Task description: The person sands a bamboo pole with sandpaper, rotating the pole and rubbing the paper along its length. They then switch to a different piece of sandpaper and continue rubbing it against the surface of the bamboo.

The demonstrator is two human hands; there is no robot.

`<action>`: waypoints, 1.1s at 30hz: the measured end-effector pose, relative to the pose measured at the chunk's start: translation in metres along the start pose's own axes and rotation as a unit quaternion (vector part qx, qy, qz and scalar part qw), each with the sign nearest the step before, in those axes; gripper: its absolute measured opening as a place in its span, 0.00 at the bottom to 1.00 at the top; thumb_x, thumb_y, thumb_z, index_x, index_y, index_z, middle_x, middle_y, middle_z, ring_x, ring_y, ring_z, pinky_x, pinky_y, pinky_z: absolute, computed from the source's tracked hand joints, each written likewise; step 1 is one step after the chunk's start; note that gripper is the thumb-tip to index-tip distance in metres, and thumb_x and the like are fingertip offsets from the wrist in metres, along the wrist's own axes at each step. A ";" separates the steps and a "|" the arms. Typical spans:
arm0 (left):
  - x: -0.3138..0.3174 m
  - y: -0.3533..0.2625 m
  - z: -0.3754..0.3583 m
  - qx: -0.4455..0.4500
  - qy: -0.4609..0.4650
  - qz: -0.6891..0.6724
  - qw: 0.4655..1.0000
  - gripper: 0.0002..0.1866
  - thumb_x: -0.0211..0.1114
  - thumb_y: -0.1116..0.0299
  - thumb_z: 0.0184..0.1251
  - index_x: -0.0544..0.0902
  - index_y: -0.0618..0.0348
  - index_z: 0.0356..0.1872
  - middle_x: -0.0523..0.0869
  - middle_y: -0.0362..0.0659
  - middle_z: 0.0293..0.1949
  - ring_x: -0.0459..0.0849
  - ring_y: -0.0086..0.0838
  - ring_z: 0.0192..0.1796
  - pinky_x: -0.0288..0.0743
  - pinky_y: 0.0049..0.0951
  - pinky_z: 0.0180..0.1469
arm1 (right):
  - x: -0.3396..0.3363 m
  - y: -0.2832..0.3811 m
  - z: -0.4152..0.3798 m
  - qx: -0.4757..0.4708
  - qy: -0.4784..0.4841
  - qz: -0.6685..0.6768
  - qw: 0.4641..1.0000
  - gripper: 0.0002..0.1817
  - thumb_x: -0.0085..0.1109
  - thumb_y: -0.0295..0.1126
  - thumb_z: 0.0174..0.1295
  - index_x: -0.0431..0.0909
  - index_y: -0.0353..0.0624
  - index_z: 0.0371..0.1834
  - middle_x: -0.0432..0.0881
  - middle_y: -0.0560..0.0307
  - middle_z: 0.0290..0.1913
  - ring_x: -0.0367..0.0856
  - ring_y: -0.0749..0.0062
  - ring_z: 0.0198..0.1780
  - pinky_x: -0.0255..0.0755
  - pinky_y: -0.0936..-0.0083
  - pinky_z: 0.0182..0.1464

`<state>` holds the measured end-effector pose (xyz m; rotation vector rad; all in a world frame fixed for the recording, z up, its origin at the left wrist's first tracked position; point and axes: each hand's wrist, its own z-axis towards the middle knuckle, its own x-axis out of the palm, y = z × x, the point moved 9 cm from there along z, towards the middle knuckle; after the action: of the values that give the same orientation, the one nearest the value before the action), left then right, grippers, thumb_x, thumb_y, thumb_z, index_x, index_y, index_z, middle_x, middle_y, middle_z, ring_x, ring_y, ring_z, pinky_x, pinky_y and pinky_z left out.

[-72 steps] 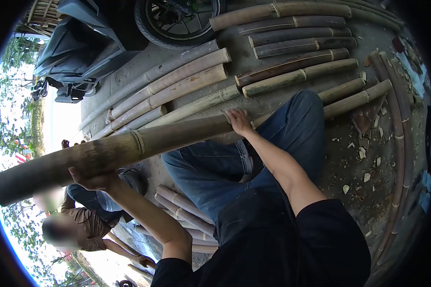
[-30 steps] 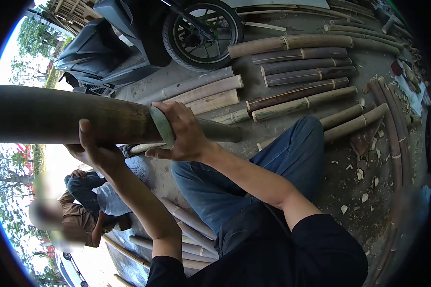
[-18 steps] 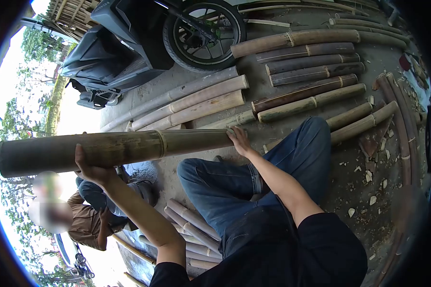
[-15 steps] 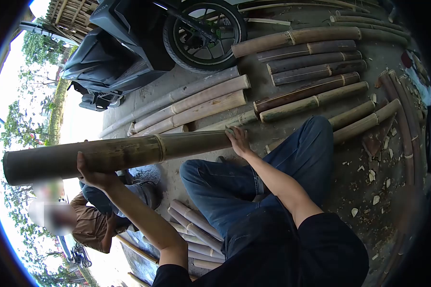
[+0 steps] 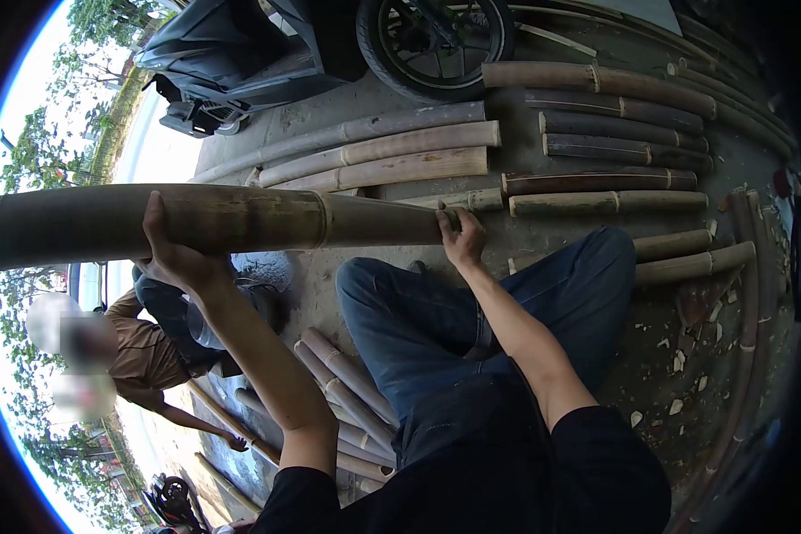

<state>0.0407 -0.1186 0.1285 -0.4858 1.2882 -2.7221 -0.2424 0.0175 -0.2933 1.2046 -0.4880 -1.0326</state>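
Note:
A thick bamboo pole [image 5: 258,221], greenish brown with a pale ring at its node, is held up crosswise in front of me. My left hand [image 5: 185,258] supports its wider part from below, a finger reaching up over the near side. At the narrower right end, my right hand [image 5: 463,238] is closed on the bamboo with the thumb on the near side. The pole is off the ground, above my jeans-covered legs [image 5: 418,307]. Part of my left hand's grip is hidden behind the pole.
Several cut bamboo pieces [image 5: 610,205] lie in rows ahead. More bamboo [image 5: 351,400] lies beside my left leg. A motorcycle [image 5: 240,44] stands at the back left. Another person [image 5: 151,343] sits at the left, a hand near a bamboo pole [image 5: 218,409]. Chips [image 5: 676,360] litter the ground at right.
The bamboo pole is higher in view and more level, still in both hands. My view has shifted. The other person's arm now stretches down toward a pole.

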 end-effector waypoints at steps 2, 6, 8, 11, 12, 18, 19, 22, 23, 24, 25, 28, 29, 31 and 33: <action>0.000 0.004 0.003 -0.001 0.013 -0.026 1.000 0.34 0.79 0.64 0.57 0.76 0.73 0.61 0.83 0.53 0.53 0.89 0.40 0.49 0.90 0.38 0.52 | -0.020 -0.036 0.005 0.080 0.024 -0.032 0.996 0.23 0.66 0.54 0.71 0.85 0.41 0.41 0.88 0.47 0.29 0.90 0.49 0.35 0.79 0.58 0.38; 0.006 0.008 0.011 0.022 0.018 0.002 1.000 0.33 0.80 0.65 0.57 0.76 0.74 0.58 0.85 0.53 0.51 0.91 0.41 0.45 0.91 0.38 0.49 | -0.029 -0.019 0.013 0.193 0.178 -0.054 0.963 0.36 0.76 0.54 0.58 0.81 0.38 0.62 0.89 0.43 0.33 0.91 0.55 0.38 0.79 0.60 0.40; 0.026 -0.001 0.004 0.019 0.033 0.007 0.999 0.39 0.83 0.66 0.53 0.71 0.70 0.63 0.83 0.53 0.53 0.89 0.38 0.49 0.88 0.36 0.55 | -0.001 -0.010 -0.006 0.103 0.262 -0.127 0.951 0.62 0.80 0.57 0.51 0.56 0.38 0.84 0.89 0.32 0.47 0.90 0.43 0.49 0.82 0.58 0.53; 0.045 -0.001 0.009 0.064 0.050 0.008 0.997 0.46 0.86 0.64 0.49 0.68 0.71 0.67 0.80 0.54 0.57 0.86 0.39 0.54 0.84 0.36 0.61 | 0.028 -0.019 -0.042 0.159 0.373 -0.162 0.900 0.78 0.79 0.58 0.50 0.27 0.31 0.86 0.82 0.22 0.60 0.85 0.33 0.60 0.78 0.57 0.65; 0.049 0.000 0.010 0.063 0.048 0.010 0.997 0.46 0.86 0.64 0.49 0.68 0.71 0.67 0.80 0.54 0.57 0.86 0.39 0.54 0.84 0.36 0.61 | 0.034 -0.018 -0.044 0.158 0.374 -0.162 0.899 0.78 0.79 0.58 0.50 0.27 0.31 0.86 0.82 0.22 0.60 0.85 0.33 0.60 0.78 0.57 0.65; 0.072 -0.008 0.001 0.081 0.054 -0.010 0.995 0.48 0.87 0.64 0.49 0.67 0.74 0.67 0.82 0.55 0.55 0.86 0.39 0.55 0.83 0.35 0.62 | 0.051 0.078 -0.030 0.148 0.316 -0.081 0.934 0.79 0.75 0.57 0.55 0.15 0.24 0.80 0.78 0.13 0.60 0.83 0.27 0.60 0.80 0.51 0.64; 0.075 -0.008 -0.001 0.079 0.056 -0.011 0.995 0.48 0.87 0.64 0.49 0.67 0.74 0.67 0.82 0.55 0.55 0.86 0.39 0.55 0.83 0.35 0.62 | 0.051 0.096 -0.027 0.150 0.315 -0.082 0.934 0.79 0.75 0.57 0.55 0.15 0.24 0.80 0.78 0.13 0.60 0.83 0.27 0.60 0.80 0.51 0.64; 0.078 -0.010 -0.003 0.085 0.049 0.005 0.995 0.48 0.87 0.63 0.49 0.67 0.74 0.66 0.82 0.54 0.55 0.86 0.39 0.55 0.83 0.36 0.63 | 0.044 0.163 -0.010 0.097 0.306 -0.047 0.946 0.78 0.75 0.56 0.56 0.15 0.26 0.81 0.85 0.19 0.47 0.88 0.30 0.50 0.84 0.50 0.54; 0.080 -0.012 -0.003 0.100 0.056 0.005 0.993 0.48 0.87 0.63 0.49 0.67 0.74 0.66 0.82 0.54 0.55 0.86 0.39 0.56 0.83 0.36 0.64 | 0.040 0.191 -0.003 0.071 0.319 -0.007 0.945 0.77 0.75 0.55 0.56 0.15 0.28 0.81 0.85 0.27 0.39 0.88 0.34 0.42 0.84 0.50 0.48; 0.082 -0.015 -0.004 0.115 0.064 0.005 0.991 0.47 0.87 0.63 0.49 0.68 0.74 0.66 0.82 0.54 0.56 0.86 0.39 0.56 0.82 0.37 0.65 | 0.039 0.211 0.001 0.045 0.331 0.033 0.942 0.77 0.75 0.55 0.57 0.15 0.30 0.82 0.86 0.35 0.30 0.89 0.38 0.35 0.84 0.51 0.43; 0.083 -0.015 -0.005 0.113 0.065 0.006 0.991 0.47 0.87 0.63 0.49 0.68 0.74 0.66 0.82 0.54 0.56 0.86 0.39 0.56 0.82 0.37 0.65 | 0.039 0.217 0.002 0.047 0.330 0.032 0.942 0.77 0.75 0.55 0.57 0.15 0.30 0.82 0.86 0.35 0.30 0.89 0.38 0.35 0.84 0.51 0.43; 0.086 -0.018 -0.010 0.108 0.070 -0.007 0.992 0.48 0.87 0.63 0.49 0.68 0.74 0.66 0.82 0.54 0.56 0.86 0.39 0.56 0.81 0.37 0.66 | 0.033 0.226 0.008 0.005 0.295 0.076 0.952 0.75 0.75 0.54 0.57 0.18 0.34 0.84 0.81 0.46 0.20 0.86 0.43 0.25 0.82 0.51 0.37; 0.086 -0.018 -0.011 0.107 0.071 -0.005 0.992 0.48 0.87 0.63 0.49 0.68 0.74 0.66 0.82 0.54 0.56 0.86 0.39 0.56 0.81 0.37 0.66 | 0.032 0.214 0.006 -0.005 0.287 0.070 0.955 0.74 0.75 0.55 0.57 0.20 0.34 0.85 0.81 0.45 0.21 0.86 0.43 0.26 0.82 0.51 0.37; 0.086 -0.018 -0.011 0.108 0.071 -0.003 0.992 0.48 0.88 0.63 0.49 0.68 0.73 0.66 0.82 0.54 0.56 0.86 0.39 0.55 0.81 0.36 0.66 | 0.032 0.186 0.000 -0.017 0.279 0.064 0.958 0.74 0.74 0.55 0.57 0.22 0.35 0.85 0.82 0.44 0.22 0.86 0.43 0.26 0.82 0.51 0.37; 0.084 -0.016 -0.010 0.104 0.074 -0.007 0.992 0.45 0.87 0.63 0.50 0.69 0.74 0.65 0.83 0.53 0.55 0.85 0.37 0.55 0.81 0.35 0.64 | 0.030 0.133 -0.012 0.073 0.270 0.035 0.959 0.72 0.74 0.57 0.57 0.27 0.36 0.86 0.83 0.41 0.24 0.88 0.42 0.29 0.83 0.51 0.38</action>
<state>-0.0408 -0.1187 0.1554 -0.2778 1.0135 -2.9096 -0.1671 -0.0010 -0.1806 1.5236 -0.1763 -0.5742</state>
